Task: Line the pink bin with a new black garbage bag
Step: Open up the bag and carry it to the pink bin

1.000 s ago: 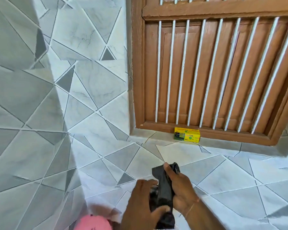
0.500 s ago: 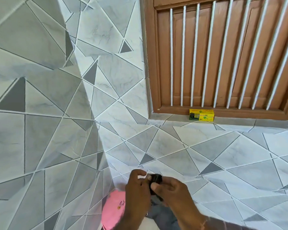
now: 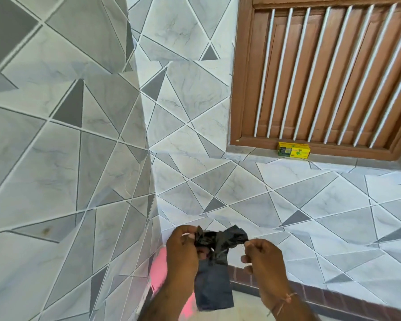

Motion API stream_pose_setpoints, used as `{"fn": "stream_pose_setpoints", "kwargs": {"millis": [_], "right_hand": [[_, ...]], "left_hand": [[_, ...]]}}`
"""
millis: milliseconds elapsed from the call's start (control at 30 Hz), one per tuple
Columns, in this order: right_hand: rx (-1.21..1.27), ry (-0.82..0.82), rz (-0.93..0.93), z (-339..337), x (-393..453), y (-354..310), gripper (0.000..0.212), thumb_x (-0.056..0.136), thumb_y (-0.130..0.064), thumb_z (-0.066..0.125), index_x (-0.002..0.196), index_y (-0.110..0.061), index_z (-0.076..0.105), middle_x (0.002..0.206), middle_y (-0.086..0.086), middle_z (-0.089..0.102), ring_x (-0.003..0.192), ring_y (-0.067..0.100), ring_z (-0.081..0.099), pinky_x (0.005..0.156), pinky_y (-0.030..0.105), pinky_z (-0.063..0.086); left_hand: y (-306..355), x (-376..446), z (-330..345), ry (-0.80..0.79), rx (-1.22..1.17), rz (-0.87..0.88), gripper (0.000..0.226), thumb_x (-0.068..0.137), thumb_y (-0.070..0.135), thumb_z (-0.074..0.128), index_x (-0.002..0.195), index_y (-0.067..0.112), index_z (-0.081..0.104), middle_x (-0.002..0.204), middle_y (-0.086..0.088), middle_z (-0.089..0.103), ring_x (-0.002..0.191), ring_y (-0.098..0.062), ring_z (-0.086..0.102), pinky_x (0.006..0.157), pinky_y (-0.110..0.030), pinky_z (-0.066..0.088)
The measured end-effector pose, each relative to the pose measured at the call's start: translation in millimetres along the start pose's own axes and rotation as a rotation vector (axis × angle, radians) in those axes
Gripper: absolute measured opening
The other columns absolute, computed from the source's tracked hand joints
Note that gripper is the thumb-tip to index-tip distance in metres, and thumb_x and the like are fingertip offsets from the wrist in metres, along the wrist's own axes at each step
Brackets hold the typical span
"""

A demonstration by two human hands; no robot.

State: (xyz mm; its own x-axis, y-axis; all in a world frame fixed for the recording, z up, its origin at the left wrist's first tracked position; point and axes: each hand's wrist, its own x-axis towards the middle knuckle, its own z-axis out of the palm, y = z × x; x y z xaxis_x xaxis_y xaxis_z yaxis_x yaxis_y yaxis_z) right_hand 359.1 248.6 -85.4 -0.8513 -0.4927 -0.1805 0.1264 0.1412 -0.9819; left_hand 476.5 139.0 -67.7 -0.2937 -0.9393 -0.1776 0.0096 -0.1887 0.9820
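A folded black garbage bag (image 3: 214,269) hangs between my two hands at the bottom middle of the head view. My left hand (image 3: 183,253) pinches its crumpled top edge on the left. My right hand (image 3: 262,256) pinches the same edge on the right, and the two hands are apart with the top stretched between them. The rest of the bag hangs down flat and folded. Below and behind my left forearm shows part of the pink bin (image 3: 159,272), mostly hidden by the arm and the bag.
A grey tiled wall corner (image 3: 146,140) juts out on the left, right beside the bin. A brown wooden shutter with white bars (image 3: 329,77) fills the upper right. A yellow box (image 3: 293,149) sits on its sill. A dark red tile strip (image 3: 333,297) runs along the floor edge.
The hands, close together on the bag before, have pulled apart and spread its top edge. The camera has tilted down, showing more of the pink bin.
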Motion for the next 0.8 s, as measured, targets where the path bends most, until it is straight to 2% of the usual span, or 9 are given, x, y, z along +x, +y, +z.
{"fn": "stream_pose_setpoints", "kwargs": {"millis": [167,233,300,400,500,533,600,700,800], "right_hand": [[-0.545,0.076,-0.102,-11.9,2.6,16.0,0.014,0.083,-0.011,0.059,0.069,-0.011,0.064,0.071,0.005,0.068,0.073,0.028,0.065,0.071,0.038,0.054],[-0.584,0.088,-0.290,-11.4,-2.7,11.0,0.006,0.085,-0.014,0.063,0.089,-0.016,0.066,0.090,0.000,0.068,0.085,0.022,0.064,0.075,0.029,0.048],[-0.463,0.032,-0.468,-5.1,-14.1,-8.7,0.018,0.088,-0.020,0.063,0.106,-0.021,0.064,0.103,-0.008,0.066,0.094,0.012,0.062,0.080,0.025,0.047],[-0.400,-0.253,-0.510,9.7,-31.1,-42.1,0.018,0.085,-0.033,0.066,0.101,-0.027,0.069,0.094,-0.012,0.070,0.085,0.002,0.064,0.072,0.013,0.049],[-0.501,-0.442,-0.494,21.3,-37.4,-45.0,0.011,0.076,-0.029,0.074,0.087,-0.027,0.071,0.074,-0.009,0.072,0.070,0.001,0.065,0.061,0.010,0.047],[-0.511,-0.447,-0.503,23.5,-37.1,-43.1,0.004,0.077,-0.026,0.073,0.076,-0.029,0.070,0.067,-0.012,0.069,0.063,0.001,0.063,0.060,0.011,0.045],[-0.465,-0.422,-0.487,22.5,-31.1,-37.6,0.018,0.079,-0.020,0.071,0.062,-0.023,0.067,0.060,-0.010,0.066,0.055,0.001,0.058,0.060,0.015,0.044],[-0.302,-0.351,-0.396,16.0,-21.6,-38.8,0.022,0.079,-0.020,0.073,0.063,-0.006,0.068,0.064,0.013,0.068,0.052,0.008,0.055,0.058,0.025,0.046],[-0.231,-0.240,-0.381,9.4,-10.6,-39.5,0.027,0.077,-0.021,0.076,0.055,-0.008,0.065,0.052,0.004,0.061,0.048,0.007,0.051,0.053,0.023,0.043]], "left_hand": [[15.5,3.1,-27.2,0.080,-0.178,-0.039,0.029,0.087,-0.005,0.046,0.086,0.016,0.067,0.076,-0.012,0.069,0.061,-0.026,0.061,0.051,-0.029,0.053],[21.7,0.5,-28.9,0.058,-0.125,0.034,0.027,0.087,-0.002,0.049,0.087,0.018,0.067,0.079,-0.008,0.071,0.068,-0.025,0.063,0.066,-0.035,0.053],[27.1,-3.8,-27.2,0.011,-0.043,0.127,0.020,0.089,0.004,0.053,0.091,0.018,0.067,0.080,-0.007,0.070,0.070,-0.022,0.063,0.070,-0.035,0.051],[34.8,-9.5,-17.2,-0.028,0.065,0.222,0.008,0.090,0.013,0.060,0.092,0.020,0.064,0.078,-0.011,0.070,0.071,-0.026,0.066,0.068,-0.037,0.053],[42.4,-17.3,-5.8,-0.022,0.084,0.260,0.005,0.087,0.018,0.067,0.091,0.018,0.063,0.076,-0.012,0.070,0.066,-0.023,0.067,0.064,-0.035,0.053],[43.0,-18.7,-2.9,-0.021,0.088,0.264,0.008,0.086,0.020,0.069,0.091,0.018,0.062,0.076,-0.014,0.070,0.063,-0.021,0.065,0.062,-0.034,0.052],[43.7,-21.1,0.9,-0.001,0.084,0.254,0.014,0.082,0.024,0.073,0.089,0.018,0.062,0.078,-0.017,0.069,0.060,-0.019,0.063,0.061,-0.034,0.051],[44.9,-26.5,2.6,0.053,0.062,0.229,0.021,0.082,0.033,0.073,0.089,0.016,0.062,0.075,-0.015,0.069,0.057,-0.017,0.063,0.061,-0.038,0.053],[37.8,-37.3,5.0,0.023,0.150,0.224,0.025,0.084,0.042,0.068,0.092,0.021,0.058,0.072,-0.003,0.066,0.053,-0.014,0.061,0.051,-0.026,0.047]]}}
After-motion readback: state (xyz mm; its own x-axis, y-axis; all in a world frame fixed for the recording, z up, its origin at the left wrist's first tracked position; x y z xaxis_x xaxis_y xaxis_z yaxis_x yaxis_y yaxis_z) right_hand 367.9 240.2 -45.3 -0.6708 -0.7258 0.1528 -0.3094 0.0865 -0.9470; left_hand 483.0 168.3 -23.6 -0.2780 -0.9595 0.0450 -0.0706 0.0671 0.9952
